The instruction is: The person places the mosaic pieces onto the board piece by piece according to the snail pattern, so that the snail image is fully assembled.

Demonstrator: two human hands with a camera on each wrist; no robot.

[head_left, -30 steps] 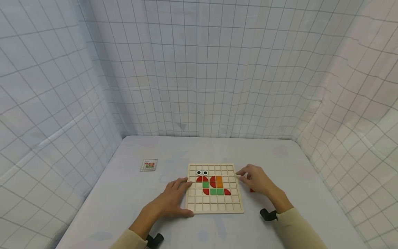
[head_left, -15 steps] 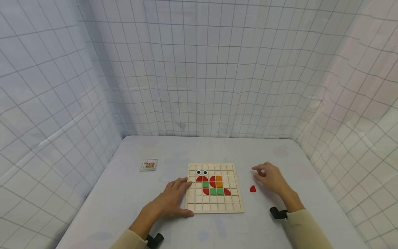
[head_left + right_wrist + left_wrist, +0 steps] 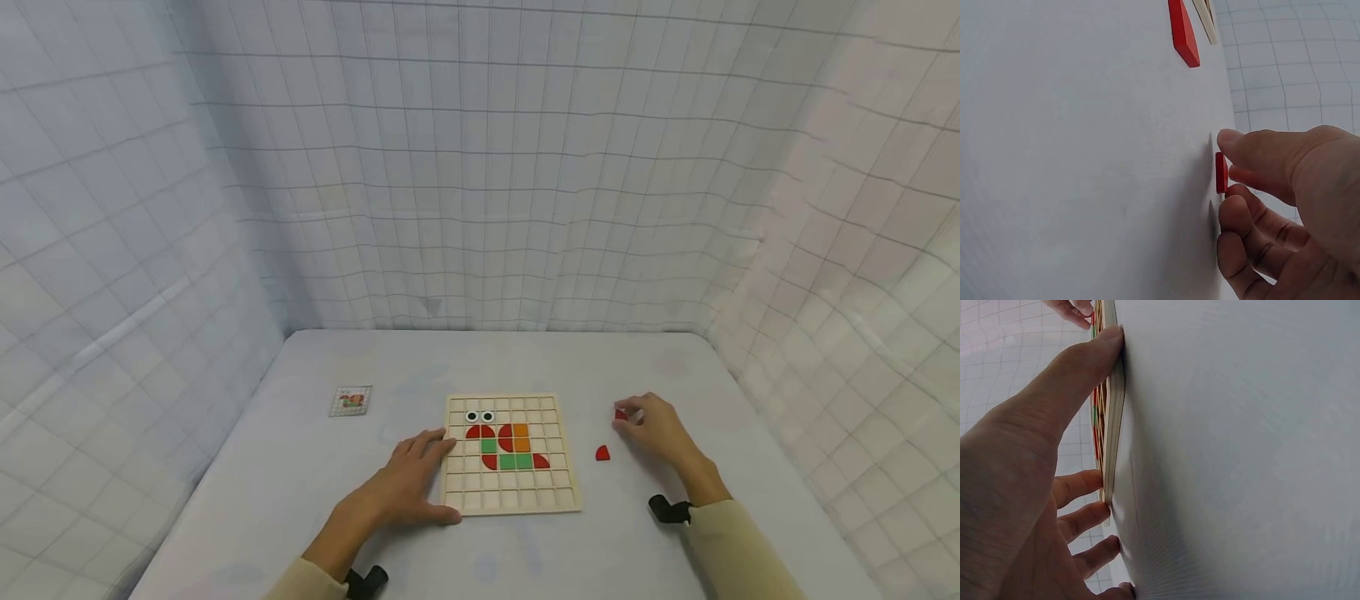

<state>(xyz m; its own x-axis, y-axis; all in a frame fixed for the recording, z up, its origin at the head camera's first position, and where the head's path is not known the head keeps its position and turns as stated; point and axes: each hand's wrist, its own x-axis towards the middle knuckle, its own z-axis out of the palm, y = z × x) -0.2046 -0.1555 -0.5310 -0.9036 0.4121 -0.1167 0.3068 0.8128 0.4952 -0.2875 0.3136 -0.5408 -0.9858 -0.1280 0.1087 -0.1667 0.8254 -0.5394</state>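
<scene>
A wooden grid board [image 3: 510, 502] lies on the table with red, green and orange tiles and two eye tiles [image 3: 480, 417] set in its cells. My left hand [image 3: 405, 483] rests at the board's near left corner, fingers spread along the left side and the thumb [image 3: 1088, 362] on the near edge. To the right of the board, my right hand [image 3: 654, 429] pinches a small red tile [image 3: 1221, 173] between thumb and fingertips, close to the table surface. The tile's full outline is partly hidden by the fingers. Another red quarter-circle tile [image 3: 603, 453] lies between the board and this hand.
A small picture card [image 3: 350, 401] with a coloured figure on a grid lies at the back left of the table [image 3: 300, 500]. White grid-patterned cloth [image 3: 465, 208] hangs at the back and both sides.
My right hand has moved right, away from the board, uncovering the quarter-circle tile. A second red tile now shows between its fingertips. The left hand stays at the board; the head view shifts slightly.
</scene>
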